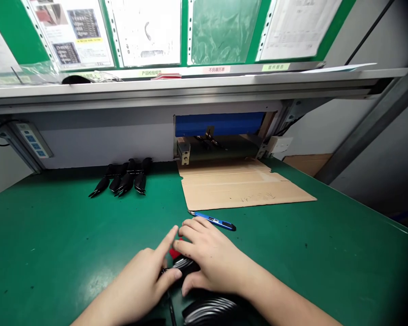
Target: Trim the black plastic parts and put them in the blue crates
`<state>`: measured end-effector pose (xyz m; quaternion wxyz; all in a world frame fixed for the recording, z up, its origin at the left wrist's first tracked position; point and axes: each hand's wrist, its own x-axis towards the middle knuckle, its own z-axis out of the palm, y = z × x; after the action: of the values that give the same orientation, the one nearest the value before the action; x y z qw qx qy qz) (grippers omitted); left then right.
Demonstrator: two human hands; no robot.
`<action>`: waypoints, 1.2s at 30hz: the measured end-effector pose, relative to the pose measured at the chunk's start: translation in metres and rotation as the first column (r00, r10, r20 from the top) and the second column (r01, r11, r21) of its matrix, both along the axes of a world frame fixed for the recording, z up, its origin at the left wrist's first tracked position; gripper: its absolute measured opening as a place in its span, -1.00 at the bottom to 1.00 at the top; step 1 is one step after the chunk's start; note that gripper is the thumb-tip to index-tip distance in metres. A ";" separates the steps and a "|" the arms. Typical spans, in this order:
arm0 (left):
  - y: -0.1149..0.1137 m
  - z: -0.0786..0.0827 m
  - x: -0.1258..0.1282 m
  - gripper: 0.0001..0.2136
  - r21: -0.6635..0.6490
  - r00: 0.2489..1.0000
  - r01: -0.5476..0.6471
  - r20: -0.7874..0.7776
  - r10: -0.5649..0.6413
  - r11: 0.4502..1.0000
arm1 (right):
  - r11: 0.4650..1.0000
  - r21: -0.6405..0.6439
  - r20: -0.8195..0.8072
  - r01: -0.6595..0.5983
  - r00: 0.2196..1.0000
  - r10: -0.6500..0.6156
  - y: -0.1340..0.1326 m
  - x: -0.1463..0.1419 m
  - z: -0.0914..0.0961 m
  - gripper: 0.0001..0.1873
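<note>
Both my hands meet near the front middle of the green table (54, 240). My left hand (143, 280) has its index finger stretched out and its thumb pressed against a black plastic part (185, 266). My right hand (207, 258) lies curled over the same black part, with the thumb under its edge. A small red piece (174, 251) shows between the fingers of the two hands. More black curved parts (209, 312) lie below my hands at the frame's lower edge.
A blue utility knife (213, 221) lies just beyond my right hand. A flat cardboard sheet (238, 185) sits at the back middle below a blue opening (219, 123). Several black pointed parts (124, 180) lie at the back left. A shelf (190, 86) with papers hangs above.
</note>
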<state>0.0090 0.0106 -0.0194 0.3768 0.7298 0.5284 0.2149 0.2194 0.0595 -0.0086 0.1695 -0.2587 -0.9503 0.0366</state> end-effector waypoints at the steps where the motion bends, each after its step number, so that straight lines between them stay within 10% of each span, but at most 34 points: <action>1: -0.002 -0.002 0.005 -0.40 -0.008 1.000 0.017 0.025 -0.017 1.000 | 1.000 0.003 0.073 0.012 0.997 -0.013 -0.003 -0.003 -0.001 -0.52; 5: -0.002 -0.006 0.014 -0.50 -0.021 0.994 0.008 0.109 -0.006 1.000 | 0.994 -0.040 0.226 0.101 0.970 -0.090 -0.008 -0.006 -0.006 -0.69; 9: 0.003 -0.008 0.014 -0.70 0.057 0.989 -0.023 0.149 0.015 0.998 | 0.977 -0.183 -0.009 0.108 0.994 -0.112 -0.004 -0.006 -0.008 -0.81; 16: 0.002 0.004 -0.005 -0.63 -0.034 0.942 0.336 0.024 -0.335 0.941 | 0.973 -0.223 0.049 -0.054 0.997 0.067 -0.014 -0.004 -0.007 -0.78; 20: 0.004 0.005 -0.013 -0.63 -0.125 0.863 0.504 0.125 -0.490 0.855 | 0.846 -0.489 -0.039 -0.212 0.974 0.221 -0.010 0.007 -0.004 -0.76; 24: 0.018 0.004 -0.019 -0.58 -0.151 0.928 -0.006 0.368 0.062 0.988 | 0.802 -0.594 -0.374 0.065 0.860 -0.347 0.013 0.011 -0.009 -0.84; 27: 0.025 -0.001 -0.016 -0.63 -0.163 0.764 -0.422 0.466 0.446 0.892 | 0.785 -0.596 -0.518 0.171 0.664 -0.538 0.020 0.007 -0.013 -0.76; 32: 0.013 -0.010 0.005 -0.70 -0.315 0.643 -0.176 0.680 0.351 0.932 | 0.900 -0.312 -0.313 0.305 0.861 -0.400 0.008 -0.005 -0.021 -0.53; 36: 0.001 -0.009 0.020 -0.80 -0.469 0.361 0.109 0.840 0.405 0.876 | 0.899 -0.204 -0.194 0.388 0.884 -0.425 0.009 -0.006 -0.024 -0.58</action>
<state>0.0295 0.0113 -0.0283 0.7413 0.3220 0.3261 0.4903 0.2129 0.0687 -0.0321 0.2629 -0.4591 -0.8420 0.1061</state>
